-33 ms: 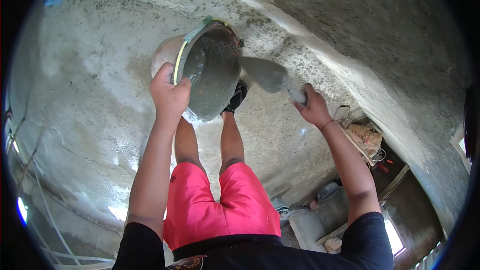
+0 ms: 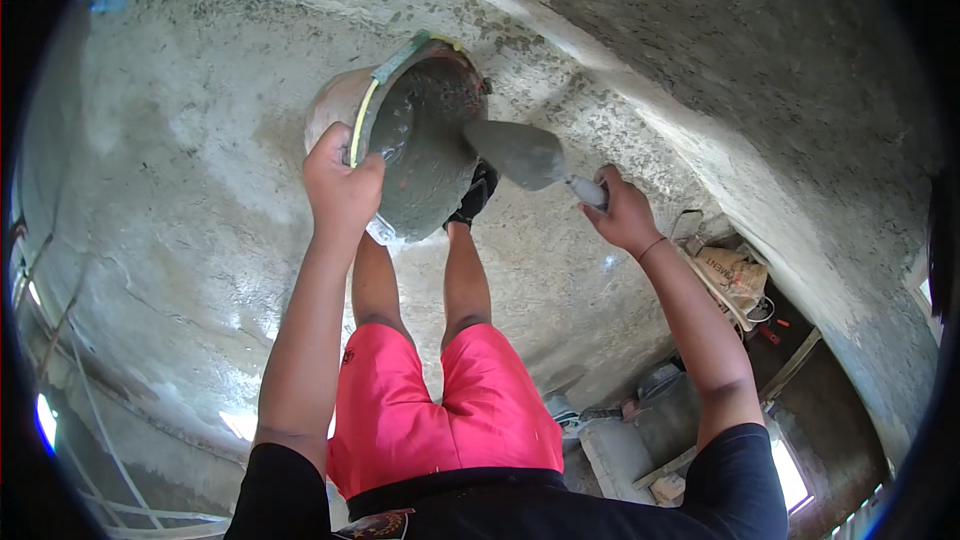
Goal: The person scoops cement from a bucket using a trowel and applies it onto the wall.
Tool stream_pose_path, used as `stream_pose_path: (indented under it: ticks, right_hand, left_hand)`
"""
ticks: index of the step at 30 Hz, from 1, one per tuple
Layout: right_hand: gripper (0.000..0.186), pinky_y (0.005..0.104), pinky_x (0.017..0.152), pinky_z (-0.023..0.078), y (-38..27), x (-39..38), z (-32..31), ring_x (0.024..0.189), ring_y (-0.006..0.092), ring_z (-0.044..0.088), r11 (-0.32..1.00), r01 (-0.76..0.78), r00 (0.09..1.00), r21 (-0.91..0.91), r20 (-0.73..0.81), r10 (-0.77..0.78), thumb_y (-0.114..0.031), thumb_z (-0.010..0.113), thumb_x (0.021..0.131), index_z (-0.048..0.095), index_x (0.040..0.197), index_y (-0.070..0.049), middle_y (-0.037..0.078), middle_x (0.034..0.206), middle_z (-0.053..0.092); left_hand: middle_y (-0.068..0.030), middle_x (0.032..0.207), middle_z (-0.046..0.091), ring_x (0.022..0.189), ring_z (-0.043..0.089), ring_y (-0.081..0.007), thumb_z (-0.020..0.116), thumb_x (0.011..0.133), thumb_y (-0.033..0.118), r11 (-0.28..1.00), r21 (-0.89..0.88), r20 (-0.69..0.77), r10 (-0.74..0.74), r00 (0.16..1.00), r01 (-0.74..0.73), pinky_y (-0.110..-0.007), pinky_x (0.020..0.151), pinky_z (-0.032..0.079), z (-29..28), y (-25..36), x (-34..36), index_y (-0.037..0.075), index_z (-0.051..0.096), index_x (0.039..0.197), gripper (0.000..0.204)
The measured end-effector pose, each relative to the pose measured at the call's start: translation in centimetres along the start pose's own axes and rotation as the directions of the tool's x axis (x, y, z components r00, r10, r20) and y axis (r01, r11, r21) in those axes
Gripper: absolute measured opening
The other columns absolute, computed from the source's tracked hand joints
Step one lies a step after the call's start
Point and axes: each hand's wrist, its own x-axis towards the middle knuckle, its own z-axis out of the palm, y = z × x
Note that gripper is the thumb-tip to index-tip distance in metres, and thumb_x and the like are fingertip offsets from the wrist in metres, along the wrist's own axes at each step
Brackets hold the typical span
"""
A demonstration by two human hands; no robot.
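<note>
At the far left, a small blue object (image 2: 107,3) shows against grey concrete (image 2: 190,190). Rightward and nearer, the left hand (image 2: 343,183) has its fingers folded closed on the near left rim of a bucket (image 2: 333,105), tilted with its mouth toward the right (a yellow band runs along the rim there). Wet grey mortar (image 2: 415,155) sits inside. Beside it is a dark shoe (image 2: 474,197). Next comes a trowel (image 2: 520,154), its tip overlapping the mouth; I cannot tell whether it touches. The right hand (image 2: 628,210) has its fingers wrapped round the trowel's handle. Farther right lies a brown sack (image 2: 737,280).
</note>
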Motion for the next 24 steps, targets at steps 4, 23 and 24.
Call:
stream_pose_path:
  ticks: [4,23,24]
  right_hand:
    - [0.032,0.0455,0.068,0.053,-4.5,1.4,-0.1,0.079,0.0363,0.067,0.981,0.175,0.981,-0.085,-0.066,-0.180,-0.022,0.066,0.085,0.052,0.111,-0.008,0.018,0.086,0.066]
    - [0.028,0.0471,0.066,0.054,-6.2,4.2,3.7,0.072,0.0366,0.066,0.917,0.363,0.930,-0.164,-0.001,-0.368,-0.019,0.067,0.080,0.066,0.108,-0.013,0.016,0.082,0.065]
    - [0.028,0.0471,0.066,0.054,-6.1,4.0,4.0,0.072,0.0366,0.066,0.919,0.361,0.931,-0.161,-0.002,-0.366,-0.019,0.067,0.080,0.066,0.108,-0.013,0.016,0.082,0.065]
  left_hand:
    - [-0.0046,0.067,0.053,0.067,0.048,-0.0095,0.059,0.071,-0.005,0.999,-0.030,0.035,0.011,0.999,-0.010,-0.028,0.060,0.041,0.5,1.7,0.4,-0.001,0.051,0.074,0.010]
    - [-0.0014,0.071,0.054,0.071,0.050,-0.0056,0.058,0.072,-0.009,0.996,-0.021,0.140,0.087,0.986,-0.085,-0.024,0.061,0.042,0.2,3.5,0.3,-0.001,0.051,0.076,0.011]
    - [-0.0009,0.071,0.053,0.071,0.049,-0.0054,0.057,0.072,-0.010,0.996,-0.009,0.135,0.089,0.987,-0.088,-0.023,0.061,0.041,0.2,3.5,0.3,-0.001,0.051,0.076,0.011]
